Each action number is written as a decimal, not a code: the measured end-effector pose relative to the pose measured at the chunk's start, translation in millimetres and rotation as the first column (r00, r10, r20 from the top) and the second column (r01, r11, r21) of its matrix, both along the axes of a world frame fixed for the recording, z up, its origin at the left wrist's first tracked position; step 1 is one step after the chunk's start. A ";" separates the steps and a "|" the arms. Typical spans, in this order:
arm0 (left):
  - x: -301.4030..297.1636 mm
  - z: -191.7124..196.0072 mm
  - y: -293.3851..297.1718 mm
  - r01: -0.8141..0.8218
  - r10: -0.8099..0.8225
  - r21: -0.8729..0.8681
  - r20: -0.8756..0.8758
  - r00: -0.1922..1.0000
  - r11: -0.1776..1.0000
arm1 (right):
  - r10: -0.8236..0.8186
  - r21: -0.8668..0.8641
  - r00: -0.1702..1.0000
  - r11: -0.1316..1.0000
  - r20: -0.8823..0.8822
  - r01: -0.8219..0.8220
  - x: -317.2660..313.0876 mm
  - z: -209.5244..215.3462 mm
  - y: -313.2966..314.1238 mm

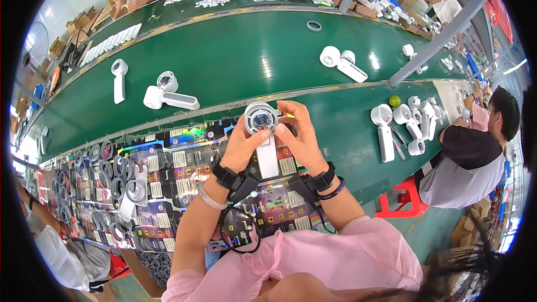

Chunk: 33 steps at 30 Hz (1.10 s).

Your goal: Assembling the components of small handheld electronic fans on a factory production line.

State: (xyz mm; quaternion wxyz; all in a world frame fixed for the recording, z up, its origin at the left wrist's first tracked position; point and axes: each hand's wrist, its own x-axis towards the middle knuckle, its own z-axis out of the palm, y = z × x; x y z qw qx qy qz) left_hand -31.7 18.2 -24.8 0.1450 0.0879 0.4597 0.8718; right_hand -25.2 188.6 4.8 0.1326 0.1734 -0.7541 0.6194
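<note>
Two white handheld fans are lying on the green conveyor belt, with another pair resting farther right. Grey rings and holographic label sheets are covering the near bench, while a seated co-worker is working beside a red stool

Single head-worn fisheye, looking steeply down, close over green workbench

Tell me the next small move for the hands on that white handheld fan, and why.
Probably press the grey ring down around the fan head: the left hand grips the fan's white handle while the right hand pinches the head's rim, where the ring looks not fully seated.
</note>
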 end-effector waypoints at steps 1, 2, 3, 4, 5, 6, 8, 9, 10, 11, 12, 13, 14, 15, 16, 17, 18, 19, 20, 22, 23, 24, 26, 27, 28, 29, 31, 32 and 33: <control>1.6 -0.1 1.1 0.020 -0.020 -0.036 -0.004 1.000 0.999 | -0.003 -0.001 1.000 1.000 -0.003 0.003 -0.3 1.4 -0.6; 2.9 0.1 2.6 0.055 -0.056 -0.041 -0.027 0.998 0.998 | 0.103 -0.133 0.990 0.987 0.097 -0.089 -0.6 2.9 -1.7; 4.7 1.4 4.6 0.060 -0.061 -0.041 -0.027 0.998 0.997 | 0.216 -0.271 0.959 0.949 0.182 -0.162 -0.2 4.9 -1.7; 6.7 3.5 6.4 0.088 -0.090 -0.062 -0.022 0.996 0.994 | 0.289 -0.288 0.929 0.932 0.232 -0.218 1.3 9.1 1.3; 7.8 5.5 7.5 0.116 -0.117 -0.082 -0.017 0.993 0.990 | 0.286 -0.289 0.930 0.933 0.233 -0.215 2.8 14.1 2.8; 7.5 7.7 7.5 0.134 -0.135 -0.070 -0.017 0.991 0.989 | 0.329 -0.321 0.898 0.918 0.291 -0.232 4.1 19.2 3.6; 8.1 11.2 6.9 0.160 -0.160 -0.050 0.001 0.987 0.986 | 0.390 -0.360 0.866 0.893 0.312 -0.272 2.7 21.6 6.2; 8.2 12.1 6.7 0.183 -0.183 -0.029 0.019 0.983 0.983 | 0.388 -0.359 0.867 0.893 0.311 -0.271 2.1 20.7 7.3; 8.8 8.8 7.2 0.159 -0.159 -0.057 0.009 0.987 0.986 | 0.425 -0.394 0.853 0.871 0.303 -0.294 1.6 19.5 8.2; 9.5 8.9 6.3 0.184 -0.183 -0.066 0.024 0.983 0.981 | 0.461 -0.427 0.837 0.847 0.294 -0.316 1.3 18.5 8.8; 9.4 8.6 5.4 0.182 -0.181 -0.092 0.015 0.983 0.979 | 0.457 -0.419 0.839 0.851 0.294 -0.317 1.1 17.2 8.8; 9.4 8.5 4.7 0.179 -0.179 -0.117 0.007 0.984 0.977 | 0.459 -0.420 0.839 0.850 0.294 -0.318 1.6 16.4 7.7; 9.8 9.2 4.2 0.177 -0.178 -0.118 0.007 0.984 0.977 | 0.437 -0.411 0.849 0.861 0.296 -0.300 2.6 15.4 5.8; 10.1 11.7 4.4 0.179 -0.180 -0.114 0.006 0.984 0.977 | 0.416 -0.401 0.860 0.871 0.297 -0.282 3.2 14.8 4.7; 10.5 14.5 4.5 0.181 -0.181 -0.110 0.006 0.983 0.977 | 0.417 -0.402 0.859 0.871 0.298 -0.283 4.0 14.3 4.5; 11.3 18.2 4.5 0.180 -0.180 -0.111 0.008 0.984 0.977 | 0.406 -0.393 0.861 0.877 0.306 -0.274 5.0 13.8 4.6; 12.0 23.2 4.3 0.184 -0.185 -0.130 0.006 0.983 0.974 | 0.396 -0.382 0.863 0.885 0.313 -0.267 5.4 14.3 4.5; 12.2 25.5 3.9 0.188 -0.189 -0.148 0.004 0.982 0.971 | 0.396 -0.380 0.863 0.885 0.314 -0.268 5.2 14.0 4.6; 11.6 23.9 3.4 0.188 -0.189 -0.147 0.005 0.982 0.971 | 0.397 -0.378 0.865 0.885 0.308 -0.271 4.9 13.2 4.9; 8.9 18.5 2.4 0.151 -0.166 -0.228 -0.047 0.985 0.962 | 0.402 -0.381 0.864 0.882 0.302 -0.278 4.0 12.7 5.1; 8.1 16.9 2.5 0.150 -0.165 -0.228 -0.045 0.985 0.962 | 0.394 -0.375 0.864 0.887 0.313 -0.268 4.2 13.2 5.2; 7.6 15.3 3.5 0.158 -0.169 -0.217 -0.037 0.985 0.963 | 0.382 -0.368 0.865 0.894 0.325 -0.256 4.8 13.3 5.9; 5.3 7.2 6.0 0.167 -0.177 -0.203 -0.028 0.984 0.965 | 0.360 -0.358 0.875 0.903 0.325 -0.238 2.7 10.1 5.7; 3.6 3.2 6.6 0.207 -0.204 -0.141 0.036 0.978 0.968 | 0.341 -0.348 0.883 0.910 0.322 -0.225 1.5 8.5 4.7; 2.7 -0.2 6.5 0.241 -0.234 -0.076 0.098 0.967 0.967 | 0.341 -0.348 0.883 0.910 0.322 -0.225 0.0 6.1 4.1; 2.6 -3.0 5.3 0.240 -0.232 -0.075 0.097 0.968 0.968 | 0.332 -0.380 0.872 0.906 0.359 -0.188 -1.9 3.4 3.5; 3.8 -1.1 0.3 0.327 -0.335 0.083 0.112 0.936 0.941 | 0.275 -0.406 0.878 0.908 0.392 -0.103 -1.7 4.9 -4.3; 4.3 0.8 0.7 0.327 -0.333 0.069 0.102 0.937 0.942 | 0.243 -0.412 0.883 0.909 0.402 -0.063 -0.9 4.5 -4.8; 5.5 4.4 3.0 0.319 -0.323 0.056 0.090 0.942 0.946 | 0.218 -0.415 0.886 0.909 0.409 -0.032 -0.7 5.0 -4.3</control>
